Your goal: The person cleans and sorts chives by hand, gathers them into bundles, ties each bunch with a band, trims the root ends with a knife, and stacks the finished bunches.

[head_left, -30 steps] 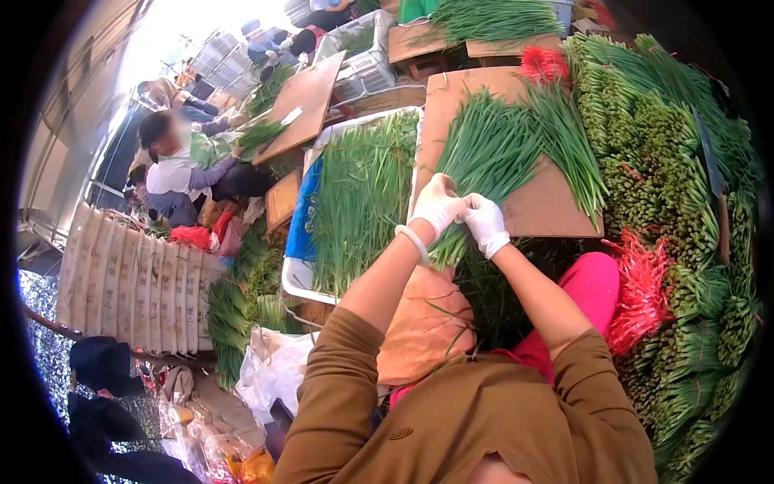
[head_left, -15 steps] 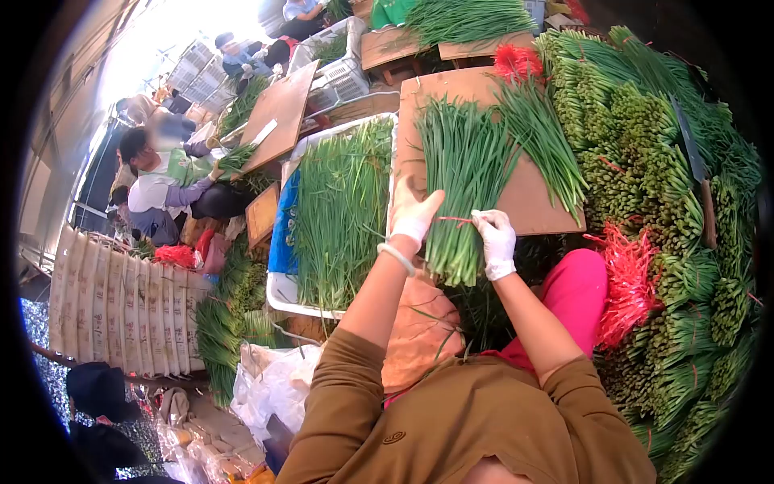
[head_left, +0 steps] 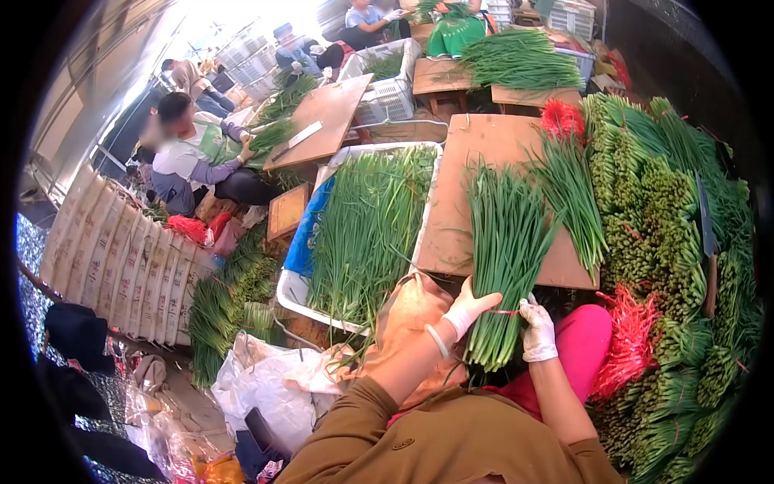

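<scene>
A bundle of long green stalks (head_left: 508, 250) lies with its cut ends over the near edge of a brown board (head_left: 451, 194), a red tie around its lower part. My left hand (head_left: 468, 309), gloved in white, is at the bundle's left side with fingers apart; some fingers are hidden by the stalks. On the right side my gloved right hand (head_left: 538, 329) is closed at the red tie's end. A looser bunch (head_left: 574, 202) rests on the board's right part, and red ties (head_left: 563, 119) lie at its far end.
A white crate (head_left: 367, 234) of loose stalks stands left of the board. Stacked bundles (head_left: 645, 194) fill the right, with a knife (head_left: 707, 234) on them and red strips (head_left: 633, 343) beside my knee. A co-worker (head_left: 201, 153) sits at the far left by another board.
The view has shifted, so the scene sits lower. The bundle, its red tie now visible, has come toward me over the board's edge, and my hands have moved apart to its two sides.
</scene>
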A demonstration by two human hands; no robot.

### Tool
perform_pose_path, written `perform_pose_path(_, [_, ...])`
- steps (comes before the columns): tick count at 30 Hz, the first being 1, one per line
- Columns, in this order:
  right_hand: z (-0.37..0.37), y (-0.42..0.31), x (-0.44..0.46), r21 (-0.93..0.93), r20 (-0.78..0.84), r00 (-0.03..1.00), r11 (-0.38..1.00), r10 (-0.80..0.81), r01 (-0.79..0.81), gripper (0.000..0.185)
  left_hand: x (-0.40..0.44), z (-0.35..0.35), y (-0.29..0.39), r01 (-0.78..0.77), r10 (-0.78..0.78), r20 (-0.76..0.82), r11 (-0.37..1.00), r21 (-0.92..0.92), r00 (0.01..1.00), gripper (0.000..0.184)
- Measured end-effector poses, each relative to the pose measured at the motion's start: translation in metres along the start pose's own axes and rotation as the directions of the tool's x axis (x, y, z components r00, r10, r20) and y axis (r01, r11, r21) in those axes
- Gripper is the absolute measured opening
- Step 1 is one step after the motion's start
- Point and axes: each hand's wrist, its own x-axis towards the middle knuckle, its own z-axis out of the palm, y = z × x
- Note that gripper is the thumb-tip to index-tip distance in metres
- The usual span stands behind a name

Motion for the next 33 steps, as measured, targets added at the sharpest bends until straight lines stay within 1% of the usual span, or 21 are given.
perform_pose_path(3, [0.005, -0.012, 0.001, -0.073, -0.01, 0.989, 0.987, 0.144, -0.145, 0.011, -0.012, 0.013, 0.037, 0.073, -0.077, -0.103, 0.997, -0.037, 0.992, 0.084])
perform_pose_path(4, [0.003, -0.014, 0.002, -0.111, 0.006, 0.983, 0.977, 0.186, -0.184, 0.011, -0.012, 0.011, 0.037, 0.068, -0.072, -0.044, 0.994, -0.085, 0.996, 0.079])
perform_pose_path(6, [-0.006, -0.007, 0.011, -0.131, 0.135, 0.975, 0.979, 0.174, -0.157, 0.012, -0.008, 0.006, 0.033, 0.063, -0.05, 0.08, 0.983, -0.172, 0.996, 0.071])
perform_pose_path(8, [-0.008, -0.004, 0.013, -0.171, 0.233, 0.96, 0.978, 0.157, -0.118, 0.011, -0.017, 0.006, 0.029, 0.057, -0.039, 0.075, 0.968, -0.243, 0.996, 0.063])
perform_pose_path(10, [0.003, -0.012, -0.009, -0.236, 0.147, 0.98, 0.967, 0.138, -0.101, 0.011, -0.034, 0.01, 0.026, 0.004, 0.001, 0.016, 0.957, -0.291, 1.0, 0.061])
perform_pose_path(12, [0.01, -0.024, -0.021, -0.36, 0.24, 0.965, 0.933, 0.102, -0.009, 0.01, -0.045, 0.006, 0.035, -0.118, 0.114, -0.031, 0.96, -0.255, 0.993, 0.058])
perform_pose_path(14, [0.03, -0.048, -0.025, -0.513, 0.342, 0.939, 0.829, -0.042, 0.224, 0.008, -0.058, 0.004, 0.068, -0.212, 0.202, -0.062, 0.931, -0.298, 0.977, 0.057])
perform_pose_path(15, [0.065, -0.075, -0.042, -0.463, 0.322, 0.947, 0.87, -0.014, 0.17, 0.007, -0.062, 0.002, 0.098, -0.272, 0.264, -0.067, 0.91, -0.312, 0.962, 0.056])
perform_pose_path(17, [0.109, -0.114, -0.043, -0.481, 0.411, 0.904, 0.815, -0.118, 0.324, 0.005, -0.055, -0.003, 0.151, -0.424, 0.427, -0.053, 0.862, -0.277, 0.903, 0.063])
perform_pose_path(18, [0.134, -0.136, -0.044, -0.478, 0.413, 0.9, 0.808, -0.14, 0.345, 0.005, -0.048, -0.005, 0.179, -0.486, 0.513, -0.016, 0.801, -0.35, 0.858, 0.067])
perform_pose_path(19, [0.147, -0.152, -0.032, -0.427, 0.547, 0.799, 0.738, -0.249, 0.523, 0.006, -0.047, -0.007, 0.213, -0.574, 0.6, -0.002, 0.764, -0.294, 0.8, 0.07])
perform_pose_path(21, [0.184, -0.183, -0.032, -0.394, 0.587, 0.748, 0.697, -0.31, 0.599, 0.009, -0.032, -0.015, 0.256, -0.618, 0.653, 0.077, 0.743, -0.256, 0.754, 0.073])
perform_pose_path(22, [0.203, -0.199, -0.031, -0.376, 0.605, 0.72, 0.675, -0.34, 0.635, 0.01, -0.02, -0.016, 0.271, -0.729, 0.764, 0.075, 0.636, -0.254, 0.64, 0.074])
perform_pose_path(24, [0.218, -0.211, -0.025, -0.356, 0.629, 0.673, 0.626, -0.388, 0.694, 0.009, -0.004, -0.016, 0.279, -0.67, 0.725, 0.099, 0.673, -0.315, 0.682, 0.079])
perform_pose_path(26, [0.206, -0.2, -0.003, -0.389, 0.586, 0.739, 0.684, -0.333, 0.617, 0.009, 0.022, -0.031, 0.249, -0.696, 0.695, 0.117, 0.717, -0.038, 0.71, 0.085])
perform_pose_path(27, [0.193, -0.188, 0.011, -0.426, 0.608, 0.727, 0.642, -0.318, 0.637, 0.013, 0.03, -0.037, 0.231, -0.642, 0.621, 0.18, 0.76, 0.102, 0.763, 0.085])
perform_pose_path(28, [0.17, -0.161, 0.037, -0.397, 0.544, 0.767, 0.701, -0.339, 0.592, 0.017, 0.037, -0.042, 0.213, -0.588, 0.538, 0.242, 0.768, 0.253, 0.807, 0.086])
perform_pose_path(29, [0.146, -0.136, 0.067, -0.406, 0.593, 0.752, 0.7, -0.288, 0.588, 0.02, 0.045, -0.047, 0.195, -0.539, 0.45, 0.301, 0.742, 0.399, 0.841, 0.088])
perform_pose_path(30, [0.123, -0.113, 0.093, -0.416, 0.636, 0.737, 0.701, -0.232, 0.579, 0.023, 0.047, -0.048, 0.173, -0.46, 0.387, 0.25, 0.776, 0.432, 0.887, 0.068])
perform_pose_path(31, [0.104, -0.095, 0.11, -0.489, 0.636, 0.729, 0.599, -0.252, 0.634, 0.024, 0.042, -0.045, 0.177, -0.239, 0.121, 0.239, 0.791, 0.563, 0.963, 0.068])
perform_pose_path(33, [0.099, -0.08, 0.128, -0.505, 0.595, 0.724, 0.538, -0.349, 0.675, 0.023, 0.05, -0.041, 0.172, -0.33, 0.233, 0.308, 0.889, 0.316, 0.922, 0.064])
